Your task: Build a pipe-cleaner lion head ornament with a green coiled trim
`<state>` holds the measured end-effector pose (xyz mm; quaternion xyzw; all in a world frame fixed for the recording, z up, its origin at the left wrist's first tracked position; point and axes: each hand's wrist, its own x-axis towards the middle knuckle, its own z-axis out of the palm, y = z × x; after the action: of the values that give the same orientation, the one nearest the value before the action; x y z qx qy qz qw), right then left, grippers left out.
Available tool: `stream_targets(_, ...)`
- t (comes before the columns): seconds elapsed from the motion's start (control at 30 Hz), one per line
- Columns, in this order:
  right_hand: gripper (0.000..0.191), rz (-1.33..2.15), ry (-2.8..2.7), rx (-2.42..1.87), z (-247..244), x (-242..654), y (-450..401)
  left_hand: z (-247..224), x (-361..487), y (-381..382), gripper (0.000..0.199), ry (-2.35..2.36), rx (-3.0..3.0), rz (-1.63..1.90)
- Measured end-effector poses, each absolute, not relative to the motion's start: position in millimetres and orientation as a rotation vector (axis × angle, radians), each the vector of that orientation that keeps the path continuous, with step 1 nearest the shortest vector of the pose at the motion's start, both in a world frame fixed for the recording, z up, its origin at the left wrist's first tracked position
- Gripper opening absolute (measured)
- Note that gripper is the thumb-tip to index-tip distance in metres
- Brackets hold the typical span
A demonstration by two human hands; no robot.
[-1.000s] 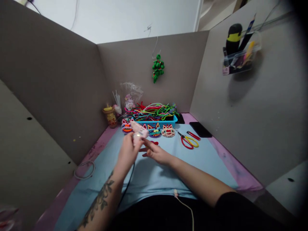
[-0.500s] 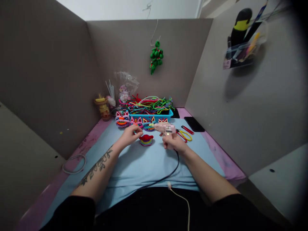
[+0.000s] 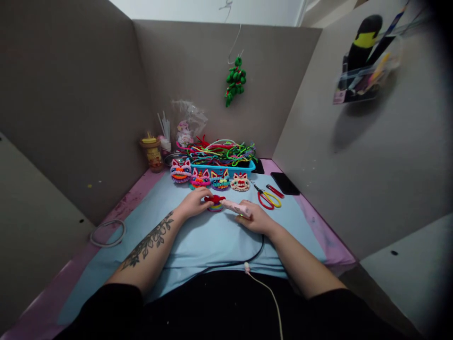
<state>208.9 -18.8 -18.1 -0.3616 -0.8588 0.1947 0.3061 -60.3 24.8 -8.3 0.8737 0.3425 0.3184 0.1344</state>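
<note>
My right hand [image 3: 255, 218] is closed around a pink glue gun [image 3: 238, 208], whose nozzle points left and reaches the side of a small pipe-cleaner piece [image 3: 215, 204]. That piece has a red top above rainbow-coloured bands and sits on the blue cloth. Thumb and fingers of my left hand [image 3: 195, 202] grip its left edge, partly hiding it. A black cord [image 3: 255, 255] runs from the glue gun towards my lap. Just behind stand several finished lion-head figures [image 3: 220, 180] in bright pipe cleaner.
A blue basket [image 3: 226, 169] full of coloured pipe cleaners stands at the back. Red-and-yellow pliers [image 3: 267, 198], a red cutter [image 3: 275, 191] and a black phone [image 3: 285, 183] lie to the right. A jar [image 3: 153, 156] stands back left; a grey cable loop [image 3: 107, 233] lies front left. Partitions enclose three sides.
The glue gun has come down and left, its nozzle now at the pipe-cleaner piece. My left hand has closed onto the piece's edge. The view has shifted slightly.
</note>
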Motion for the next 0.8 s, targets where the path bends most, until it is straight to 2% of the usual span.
stream_targets(0.17, 0.010, 0.193, -2.497, -0.863, -22.8, 207.5, -16.3, -10.7, -57.5, 25.4, 0.015, 1.034, 2.509, 0.912)
stream_targets(0.33, 0.008, 0.011, -2.553, -0.902, -24.3, 203.7, -16.6, -14.6, -55.9, 28.3, 0.014, 1.119, 2.457, 0.897)
stream_targets(0.57, 0.009, -0.089, -2.584, -0.950, -26.3, 200.9, -14.3, -16.8, -54.5, 29.2, 0.017, 1.149, 2.436, 0.899)
stream_targets(0.8, 0.008, -0.030, -2.591, -0.988, -28.0, 198.3, -12.0, -18.4, -54.3, 30.5, 0.017, 1.156, 2.406, 0.929)
